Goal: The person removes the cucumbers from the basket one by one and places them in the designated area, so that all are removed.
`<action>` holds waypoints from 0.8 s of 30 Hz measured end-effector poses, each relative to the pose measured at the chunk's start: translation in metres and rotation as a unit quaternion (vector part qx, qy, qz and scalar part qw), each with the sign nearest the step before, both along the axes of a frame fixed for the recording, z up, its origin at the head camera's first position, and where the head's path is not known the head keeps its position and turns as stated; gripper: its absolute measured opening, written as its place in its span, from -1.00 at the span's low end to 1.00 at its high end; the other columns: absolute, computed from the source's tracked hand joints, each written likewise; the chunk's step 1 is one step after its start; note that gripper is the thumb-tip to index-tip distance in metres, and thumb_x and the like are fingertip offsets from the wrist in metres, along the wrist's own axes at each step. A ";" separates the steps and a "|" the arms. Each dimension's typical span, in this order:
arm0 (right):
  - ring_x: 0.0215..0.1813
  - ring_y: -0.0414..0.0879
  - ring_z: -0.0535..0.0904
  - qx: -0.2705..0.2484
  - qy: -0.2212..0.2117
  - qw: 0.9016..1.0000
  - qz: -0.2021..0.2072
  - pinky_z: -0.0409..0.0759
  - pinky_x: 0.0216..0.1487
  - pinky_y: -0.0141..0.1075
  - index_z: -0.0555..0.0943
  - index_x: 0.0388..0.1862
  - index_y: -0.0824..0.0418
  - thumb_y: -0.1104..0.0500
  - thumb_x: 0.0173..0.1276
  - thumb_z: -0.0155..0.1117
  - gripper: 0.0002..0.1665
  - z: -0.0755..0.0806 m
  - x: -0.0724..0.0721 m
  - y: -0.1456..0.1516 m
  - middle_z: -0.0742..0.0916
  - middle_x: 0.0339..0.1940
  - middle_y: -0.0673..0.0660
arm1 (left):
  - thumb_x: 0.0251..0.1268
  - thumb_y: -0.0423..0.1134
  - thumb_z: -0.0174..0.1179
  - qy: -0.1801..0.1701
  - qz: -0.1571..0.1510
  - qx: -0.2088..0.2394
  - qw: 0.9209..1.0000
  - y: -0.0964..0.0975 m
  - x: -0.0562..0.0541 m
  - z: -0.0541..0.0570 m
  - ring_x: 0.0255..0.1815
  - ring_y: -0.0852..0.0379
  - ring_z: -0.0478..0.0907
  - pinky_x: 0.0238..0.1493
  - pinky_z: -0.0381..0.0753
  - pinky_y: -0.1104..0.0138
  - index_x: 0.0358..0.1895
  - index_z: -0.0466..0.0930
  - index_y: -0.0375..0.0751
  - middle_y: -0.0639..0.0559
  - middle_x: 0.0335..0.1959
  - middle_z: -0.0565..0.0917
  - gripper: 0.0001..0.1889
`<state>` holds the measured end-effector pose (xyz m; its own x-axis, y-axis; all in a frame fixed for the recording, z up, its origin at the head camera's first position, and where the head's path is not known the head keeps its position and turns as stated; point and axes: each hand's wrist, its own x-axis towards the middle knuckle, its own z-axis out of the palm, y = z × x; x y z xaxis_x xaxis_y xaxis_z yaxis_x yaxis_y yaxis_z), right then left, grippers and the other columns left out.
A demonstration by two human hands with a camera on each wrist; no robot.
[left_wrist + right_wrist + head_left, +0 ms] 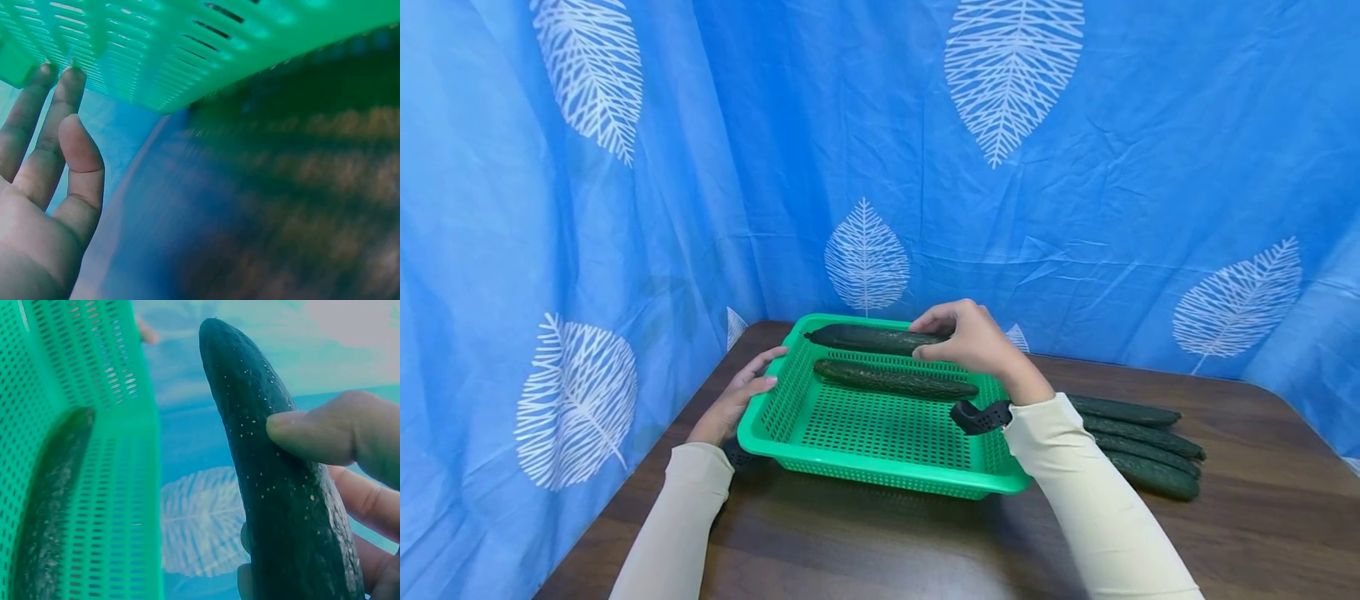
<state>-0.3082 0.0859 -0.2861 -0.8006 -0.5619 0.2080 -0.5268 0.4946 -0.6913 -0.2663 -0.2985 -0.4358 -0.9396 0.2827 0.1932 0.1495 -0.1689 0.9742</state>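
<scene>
My right hand [970, 337] grips a dark green cucumber [865, 339] by its right end, thumb on one side and fingers round the other. In the head view this cucumber lies across the far rim of the green plastic basket [880, 477]. The right wrist view shows the held cucumber [269, 444] beside the basket wall, its tapered tip free. A second cucumber [895, 380] lies lengthwise inside the basket. At the basket's left side is my left hand [741, 398], its fingers fairly straight and fingertips against the slotted outer wall [137, 56] in the left wrist view.
Several more cucumbers [1150, 450] lie side by side on the brown wooden table [1262, 525], right of the basket and partly behind my right sleeve. A blue curtain [1112, 183] with white leaf prints hangs behind and to the left.
</scene>
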 end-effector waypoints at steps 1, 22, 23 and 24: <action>0.08 0.11 0.75 0.001 0.002 1.000 -0.002 0.70 0.12 0.09 0.81 0.13 0.28 0.23 0.35 0.60 -0.62 0.003 0.002 0.002 0.85 0.04 0.19 | 0.67 -0.21 0.05 -0.001 -0.002 0.003 1.000 0.000 0.000 0.000 0.09 0.23 0.68 0.10 0.72 0.35 0.41 0.46 0.27 0.12 0.19 0.60 -0.61; 0.18 0.15 0.71 -0.009 -0.010 1.000 0.024 0.70 0.10 -0.04 0.81 0.08 0.32 0.28 0.31 0.61 -0.63 0.012 0.023 0.065 0.85 0.05 0.17 | 0.70 -0.21 0.02 0.005 0.001 -0.007 1.000 0.001 0.002 0.001 0.13 0.21 0.66 0.12 0.72 0.32 0.44 0.43 0.26 0.12 0.23 0.58 -0.60; 0.17 0.15 0.72 -0.010 -0.008 1.000 0.024 0.71 0.10 -0.05 0.81 0.08 0.32 0.28 0.31 0.61 -0.63 0.011 0.024 0.069 0.85 0.05 0.17 | 0.70 -0.22 0.02 0.005 0.001 -0.006 1.000 0.001 0.002 0.001 0.13 0.21 0.66 0.12 0.72 0.32 0.44 0.43 0.27 0.12 0.22 0.59 -0.60; 0.16 0.13 0.72 -0.010 -0.006 1.000 0.023 0.71 0.09 -0.06 0.81 0.08 0.32 0.28 0.31 0.61 -0.64 0.011 0.025 0.072 0.85 0.05 0.17 | 0.70 -0.22 0.02 0.005 0.000 -0.005 1.000 0.001 0.003 0.001 0.14 0.21 0.66 0.12 0.72 0.32 0.44 0.44 0.27 0.12 0.23 0.59 -0.60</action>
<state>-0.2832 0.1579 -0.2751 -0.7766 -0.5939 0.2100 -0.5399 0.4557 -0.7077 -0.2638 -0.2979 -0.4344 -0.9377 0.2845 0.1995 0.1590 -0.1592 0.9744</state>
